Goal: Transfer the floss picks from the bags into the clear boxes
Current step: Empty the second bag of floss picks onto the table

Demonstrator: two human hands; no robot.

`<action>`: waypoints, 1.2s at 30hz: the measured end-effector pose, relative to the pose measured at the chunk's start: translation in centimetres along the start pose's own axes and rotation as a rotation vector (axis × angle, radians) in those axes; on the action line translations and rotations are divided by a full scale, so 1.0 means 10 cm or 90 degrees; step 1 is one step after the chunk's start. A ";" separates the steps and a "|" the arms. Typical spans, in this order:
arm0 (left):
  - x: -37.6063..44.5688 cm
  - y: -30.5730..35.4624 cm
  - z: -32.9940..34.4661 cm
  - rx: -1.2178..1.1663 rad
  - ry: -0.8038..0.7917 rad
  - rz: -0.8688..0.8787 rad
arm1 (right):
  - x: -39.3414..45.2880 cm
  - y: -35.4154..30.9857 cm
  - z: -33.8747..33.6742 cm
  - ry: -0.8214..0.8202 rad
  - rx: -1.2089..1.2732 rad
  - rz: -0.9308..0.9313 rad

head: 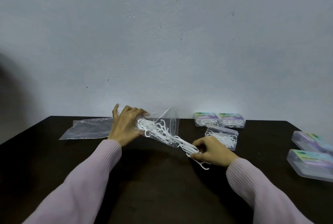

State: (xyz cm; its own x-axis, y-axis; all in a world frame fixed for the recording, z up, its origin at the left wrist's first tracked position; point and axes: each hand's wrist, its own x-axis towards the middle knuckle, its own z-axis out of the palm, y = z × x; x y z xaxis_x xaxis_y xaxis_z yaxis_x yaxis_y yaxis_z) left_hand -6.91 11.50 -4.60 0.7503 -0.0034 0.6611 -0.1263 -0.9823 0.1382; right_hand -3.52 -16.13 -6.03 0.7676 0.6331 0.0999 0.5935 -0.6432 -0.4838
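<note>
A: What carries it all?

B: A dark, matte tabletop (153,178) pushed against a pale grey, pitted wall (162,43). Its far edge meets the wall just beyond both grips.

A: And the hands?

B: The left hand (126,124) has its grip closed around one end of a clear, crinkled plastic bag (167,126), lifted off the surface. The right hand (212,151) pinches a bundle of thin white floss picks (191,150) at the bag's other end, fingers closed on them; more picks lie tangled inside the bag between the two grips.

A: Room to move?

B: Toward the person from both grips the tabletop is bare. Behind the left grip an empty flat bag (88,130) lies smooth. Just beyond the right grip stands an open clear box (223,137) holding picks; past it, by the wall, two closed boxes (219,119) touch side by side. Well to the right of the right grip, two more boxes (311,153) sit near the tabletop's edge.
</note>
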 end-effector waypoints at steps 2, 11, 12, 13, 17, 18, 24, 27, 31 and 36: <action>0.01 -0.02 -0.01 0.011 0.003 -0.009 | 0.00 0.00 0.00 -0.001 -0.002 -0.001; 0.04 -0.08 -0.07 -0.004 0.027 -0.069 | 0.01 0.06 -0.03 0.009 0.033 -0.003; 0.04 -0.09 -0.08 -0.006 0.032 -0.076 | 0.01 0.07 -0.03 0.018 0.025 -0.004; 0.04 -0.10 -0.08 -0.007 0.035 -0.082 | 0.01 0.08 -0.02 0.024 0.016 -0.003; 0.05 -0.10 -0.06 -0.015 0.030 -0.086 | 0.02 0.09 0.01 0.031 -0.004 -0.010; 0.05 -0.10 -0.06 -0.021 0.032 -0.084 | 0.02 0.10 0.01 0.034 -0.008 -0.013; 0.09 0.01 -0.05 -0.065 0.050 -0.067 | 0.02 0.05 0.03 0.105 0.048 -0.023; 0.08 0.13 -0.02 -0.075 0.045 -0.031 | 0.00 -0.04 0.02 0.182 0.181 -0.057; 0.05 0.26 0.04 -0.108 0.025 -0.003 | -0.02 -0.20 0.02 0.127 0.444 -0.037; 0.01 0.32 0.15 -0.050 0.000 0.066 | 0.00 -0.24 0.01 0.132 0.572 0.013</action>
State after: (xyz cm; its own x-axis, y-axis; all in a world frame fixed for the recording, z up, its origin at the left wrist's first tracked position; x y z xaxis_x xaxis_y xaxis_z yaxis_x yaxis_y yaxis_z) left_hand -6.30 8.08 -5.22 0.7310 -0.1042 0.6744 -0.2534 -0.9591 0.1265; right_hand -4.98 -14.54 -4.97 0.8555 0.4793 0.1959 0.2350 -0.0221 -0.9718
